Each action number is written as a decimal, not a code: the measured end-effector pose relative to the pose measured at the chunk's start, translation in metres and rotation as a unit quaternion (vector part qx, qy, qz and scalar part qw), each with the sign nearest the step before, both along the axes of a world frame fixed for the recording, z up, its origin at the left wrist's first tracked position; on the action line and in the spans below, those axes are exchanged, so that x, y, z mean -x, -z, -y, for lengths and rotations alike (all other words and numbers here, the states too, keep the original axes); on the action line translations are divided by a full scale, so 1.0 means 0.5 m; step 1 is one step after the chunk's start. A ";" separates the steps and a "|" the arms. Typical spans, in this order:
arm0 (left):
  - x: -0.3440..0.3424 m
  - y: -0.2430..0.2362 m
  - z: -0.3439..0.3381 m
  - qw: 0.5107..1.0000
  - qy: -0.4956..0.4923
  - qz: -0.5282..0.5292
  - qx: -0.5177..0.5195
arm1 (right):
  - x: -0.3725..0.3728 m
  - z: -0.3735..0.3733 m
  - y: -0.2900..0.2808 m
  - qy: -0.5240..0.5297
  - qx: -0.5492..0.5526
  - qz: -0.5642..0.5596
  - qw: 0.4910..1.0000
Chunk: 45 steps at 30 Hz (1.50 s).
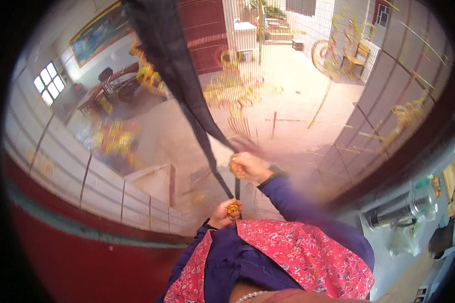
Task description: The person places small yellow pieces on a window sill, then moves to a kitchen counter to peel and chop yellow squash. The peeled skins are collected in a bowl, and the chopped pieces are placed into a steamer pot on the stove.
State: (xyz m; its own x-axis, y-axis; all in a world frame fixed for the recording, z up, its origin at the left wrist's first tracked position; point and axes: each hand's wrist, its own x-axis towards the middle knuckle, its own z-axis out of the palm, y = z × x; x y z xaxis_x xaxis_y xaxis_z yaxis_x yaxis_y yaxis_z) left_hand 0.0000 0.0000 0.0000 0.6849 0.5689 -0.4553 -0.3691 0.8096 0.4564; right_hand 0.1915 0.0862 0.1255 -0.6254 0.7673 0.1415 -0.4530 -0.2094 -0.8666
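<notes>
Long black cloth bands (184, 91) come down from the upper left and narrow toward my hands. My right hand (247, 167) is closed around the band partway down, its sleeve smeared by motion. Lower and closer to my body, my left hand (222, 216) is closed at the band's lower end. A small yellow-brown clump (232, 209) shows in the curl of the left fingers; I cannot tell what it is. The bands run on below my right fist to the left one. A red flowered apron (308, 252) covers my front.
Yellow garlands (237, 93) and clear sheeting appear ahead, partly blurred. Beyond is a bright yard with a wooden chair (356, 59). Furniture (111, 91) stands in the room at left. A dark red wall (86, 262) is at lower left. A metal canister (389, 214) lies at right.
</notes>
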 end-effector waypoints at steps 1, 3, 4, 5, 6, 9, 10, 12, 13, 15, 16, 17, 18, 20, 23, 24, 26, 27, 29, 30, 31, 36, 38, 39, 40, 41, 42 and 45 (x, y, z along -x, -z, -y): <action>-0.013 -0.019 -0.066 1.000 -0.010 -0.001 0.004 | -0.041 -0.063 -0.012 0.000 0.033 -0.054 0.998; -0.025 -0.050 -0.181 0.999 -0.007 0.030 0.011 | -0.127 -0.158 -0.021 0.226 -0.049 0.068 0.971; -0.026 -0.060 -0.239 0.998 0.004 0.068 0.012 | -0.181 -0.193 -0.022 0.304 -0.024 -0.026 0.952; -0.031 -0.080 -0.308 0.994 0.013 0.110 0.001 | -0.242 -0.236 -0.045 0.379 -0.011 -0.111 0.919; -0.018 -0.084 -0.369 0.995 -0.036 0.095 -0.024 | -0.305 -0.271 -0.057 0.458 -0.070 -0.135 0.876; 0.080 -0.116 -0.524 0.981 -0.177 0.078 0.011 | -0.511 -0.268 -0.136 0.710 -0.093 -0.160 0.679; 0.133 -0.125 -0.562 0.959 -0.251 0.132 0.024 | -0.559 -0.244 -0.156 0.733 -0.108 -0.193 0.643; 0.253 -0.144 -0.652 0.931 -0.353 0.081 -0.038 | -0.611 -0.216 -0.167 0.808 -0.084 -0.246 0.529; 0.296 -0.135 -0.720 0.910 -0.409 0.057 -0.045 | -0.624 -0.232 -0.142 0.821 -0.112 -0.244 0.504; 0.377 -0.131 -0.807 0.868 -0.488 0.032 -0.091 | -0.605 -0.266 -0.112 0.839 -0.109 -0.212 0.490; 0.402 -0.121 -0.863 0.863 -0.492 0.033 -0.107 | -0.592 -0.303 -0.090 0.838 -0.090 -0.206 0.497; 0.417 -0.112 -0.921 0.858 -0.496 0.040 -0.124 | -0.579 -0.343 -0.069 0.837 -0.073 -0.205 0.502; 0.420 -0.104 -0.983 0.873 -0.476 0.038 -0.103 | -0.562 -0.379 -0.050 0.831 -0.072 -0.198 0.515; 0.378 -0.107 -1.143 0.895 -0.438 0.055 -0.069 | -0.528 -0.475 -0.029 0.855 -0.003 -0.188 0.484; 0.260 -0.129 -1.360 0.934 -0.344 0.083 -0.055 | -0.496 -0.612 -0.027 0.858 0.048 -0.165 0.484; 0.210 -0.134 -1.429 0.944 -0.317 0.079 -0.052 | -0.493 -0.654 -0.026 0.861 0.047 -0.145 0.486; 0.121 -0.145 -1.538 0.964 -0.243 0.094 -0.053 | -0.485 -0.720 -0.016 0.867 0.042 -0.113 0.483; 0.077 -0.150 -1.588 0.969 -0.230 0.082 -0.040 | -0.490 -0.750 -0.015 0.870 0.060 -0.111 0.476; -0.012 -0.150 -1.671 0.980 -0.169 0.094 -0.046 | -0.515 -0.797 0.000 0.878 0.092 -0.113 0.456; -0.061 -0.143 -1.703 0.982 -0.151 0.102 -0.054 | -0.535 -0.820 0.012 0.866 0.090 -0.095 0.483; -0.107 -0.142 -1.741 0.986 -0.148 0.074 -0.035 | -0.563 -0.832 0.019 0.879 0.095 -0.076 0.461; -0.377 -0.090 -1.835 0.990 -0.092 0.104 0.031 | -0.745 -0.886 0.063 0.895 0.078 -0.083 0.430; -0.494 -0.088 -1.857 0.993 -0.073 0.085 0.023 | -0.857 -0.905 0.044 0.896 0.072 -0.107 0.424; -0.537 -0.096 -1.871 0.995 -0.081 0.056 0.035 | -0.893 -0.906 0.042 0.893 0.079 -0.130 0.423; -0.588 -0.105 -1.889 0.996 -0.051 0.070 0.014 | -0.932 -0.906 0.039 0.890 0.096 -0.154 0.418; -0.642 -0.112 -1.914 0.997 -0.039 0.070 0.013 | -0.974 -0.910 0.030 0.894 0.085 -0.145 0.416; -0.720 -0.138 -1.932 0.997 -0.030 0.076 0.003 | -1.041 -0.908 0.013 0.896 0.080 -0.145 0.413; -0.854 -0.164 -1.983 0.998 -0.011 0.063 -0.001 | -1.138 -0.935 0.018 0.894 0.100 -0.160 0.405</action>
